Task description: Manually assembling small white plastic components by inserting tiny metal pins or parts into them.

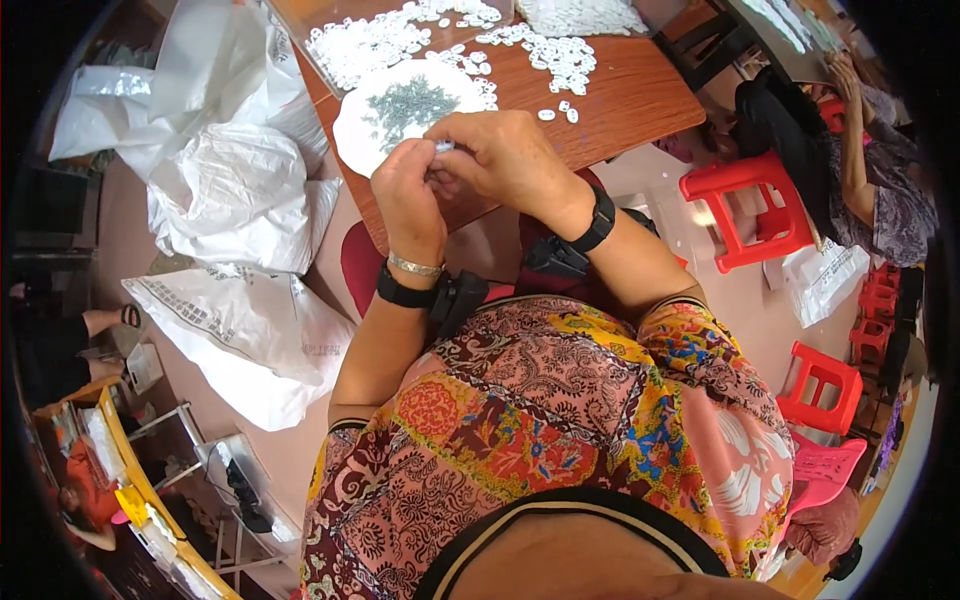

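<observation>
My left hand (408, 195) and my right hand (512, 160) meet over the near edge of the brown wooden table (640, 100). Pinched between their fingertips is a small white plastic piece (443, 146), partly hidden by the fingers. Just beyond them, a round white plate (352, 130) bears a heap of tiny dark grey-green pieces (410, 106), too small to name. Many small white oval plastic pieces (370, 48) with holes lie piled behind the plate. More of these spread toward the right, with a few loose ones near the table's middle.
A clear bag of white pieces (580, 16) lies at the table's far edge. Large white woven sacks (235, 195) crowd the floor on the left. Red plastic stools (745, 210) stand on the right, where another person (885, 190) sits. A further person (85, 490) is at the lower left.
</observation>
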The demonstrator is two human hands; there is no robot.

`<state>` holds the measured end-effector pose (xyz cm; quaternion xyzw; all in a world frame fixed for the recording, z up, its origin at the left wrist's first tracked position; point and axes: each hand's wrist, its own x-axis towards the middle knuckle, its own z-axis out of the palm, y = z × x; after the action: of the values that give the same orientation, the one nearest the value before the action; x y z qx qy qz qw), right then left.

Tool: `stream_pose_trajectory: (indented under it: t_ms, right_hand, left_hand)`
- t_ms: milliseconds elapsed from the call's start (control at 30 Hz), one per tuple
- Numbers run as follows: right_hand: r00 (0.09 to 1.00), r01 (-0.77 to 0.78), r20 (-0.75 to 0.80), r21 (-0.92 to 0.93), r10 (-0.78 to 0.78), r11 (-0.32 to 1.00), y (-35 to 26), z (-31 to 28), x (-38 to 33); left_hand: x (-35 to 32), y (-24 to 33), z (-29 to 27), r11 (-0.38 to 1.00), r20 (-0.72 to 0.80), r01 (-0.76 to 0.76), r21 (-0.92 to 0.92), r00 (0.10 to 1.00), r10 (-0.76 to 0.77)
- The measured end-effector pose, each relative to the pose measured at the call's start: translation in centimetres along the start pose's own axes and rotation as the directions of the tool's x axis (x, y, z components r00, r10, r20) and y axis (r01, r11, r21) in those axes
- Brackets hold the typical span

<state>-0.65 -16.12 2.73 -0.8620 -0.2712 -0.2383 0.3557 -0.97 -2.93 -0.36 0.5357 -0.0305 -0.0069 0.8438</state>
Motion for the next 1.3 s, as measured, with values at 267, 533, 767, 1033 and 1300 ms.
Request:
stream_pose_trajectory:
  t_ms: [267,533,767,1033,1300]
  right_hand:
    - [0.999,0.008,0.053,0.051,-0.011,0.999,0.3,-0.9,0.9]
    - [0.951,-0.024,-0.271,-0.551,-0.152,0.834,8.6,-13.1,12.7]
    - [0.993,-0.068,0.045,-0.539,0.110,0.839,12.4,-13.0,8.6]
    - [0.827,-0.336,0.328,-0.363,0.457,0.869,14.4,-9.9,-2.9]
    - [0.750,-0.511,0.239,-0.383,0.617,0.770,13.7,-7.8,-2.6]
  left_hand:
    - [0.0,0.5,0.1,1.000,0.003,-0.030,0.007,1.000,0.030]
    - [0.8,2.6,-0.4,0.997,0.042,-0.074,0.029,0.996,0.073]
    - [1.4,3.2,-1.5,0.995,0.041,-0.091,0.043,0.995,0.089]
    - [1.4,3.1,-1.8,0.996,0.022,-0.082,0.046,0.996,0.081]
    - [1.0,2.8,-1.3,0.995,0.064,-0.069,0.071,0.996,0.064]
